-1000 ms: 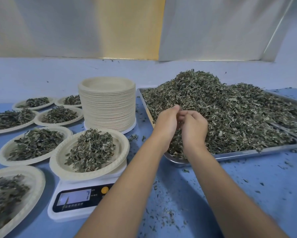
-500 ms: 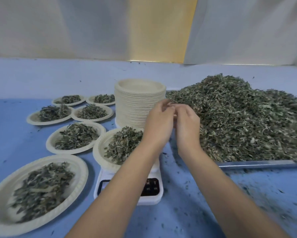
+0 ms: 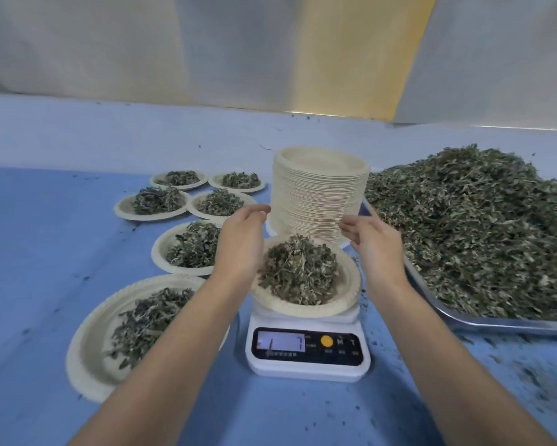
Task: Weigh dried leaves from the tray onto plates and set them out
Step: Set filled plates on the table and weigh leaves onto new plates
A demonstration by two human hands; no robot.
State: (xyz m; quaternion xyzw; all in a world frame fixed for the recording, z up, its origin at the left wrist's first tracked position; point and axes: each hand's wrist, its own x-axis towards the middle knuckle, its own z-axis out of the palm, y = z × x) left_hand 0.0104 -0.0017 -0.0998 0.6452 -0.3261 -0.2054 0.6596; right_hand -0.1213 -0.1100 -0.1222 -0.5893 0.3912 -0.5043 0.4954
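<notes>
A cream paper plate (image 3: 347,294) heaped with dried leaves (image 3: 299,272) sits on a white digital scale (image 3: 307,352) at the centre. My left hand (image 3: 241,246) hovers over the plate's left rim, fingers loosely curved and empty. Over the plate's right rim, my right hand (image 3: 373,243) is also relaxed and holds nothing. A metal tray (image 3: 495,323) on the right carries a big mound of dried leaves (image 3: 470,226).
A tall stack of empty paper plates (image 3: 319,194) stands just behind the scale. Several filled plates lie to the left on the blue table (image 3: 45,239), the nearest one (image 3: 87,346) under my left forearm. Leaf crumbs are scattered at the front right.
Both hands have come away from the tray's leaf mound, moved left and parted over the plate on the scale. The view has swung left.
</notes>
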